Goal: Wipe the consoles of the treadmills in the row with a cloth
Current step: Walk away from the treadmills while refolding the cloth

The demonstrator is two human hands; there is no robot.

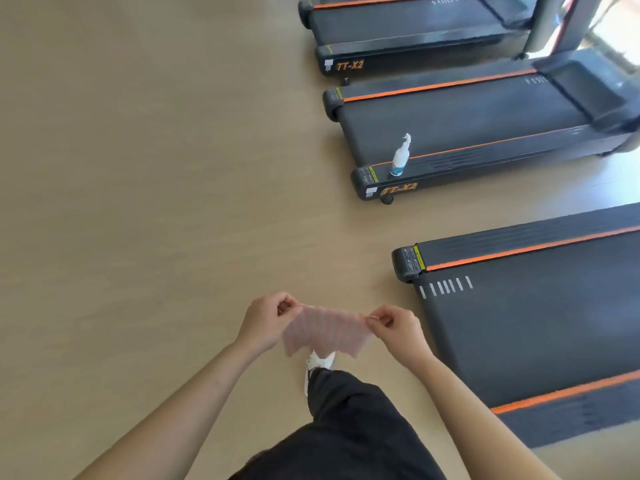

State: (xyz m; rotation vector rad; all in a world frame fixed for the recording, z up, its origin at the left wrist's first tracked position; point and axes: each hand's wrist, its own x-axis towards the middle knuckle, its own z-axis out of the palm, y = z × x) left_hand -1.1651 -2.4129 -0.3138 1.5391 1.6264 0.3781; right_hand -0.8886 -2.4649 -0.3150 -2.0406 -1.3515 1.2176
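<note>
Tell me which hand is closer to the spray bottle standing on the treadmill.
Right. The right hand pinches the cloth almost straight below the spray bottle in the picture, and the left hand holds the cloth's other corner, further to the left.

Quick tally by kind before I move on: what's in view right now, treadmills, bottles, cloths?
Treadmills: 3, nearest, middle, far
Spray bottles: 1, white, standing on the middle treadmill's side rail near its rear end
Cloths: 1, pink, stretched between left hand and right hand
Total: 5
</note>
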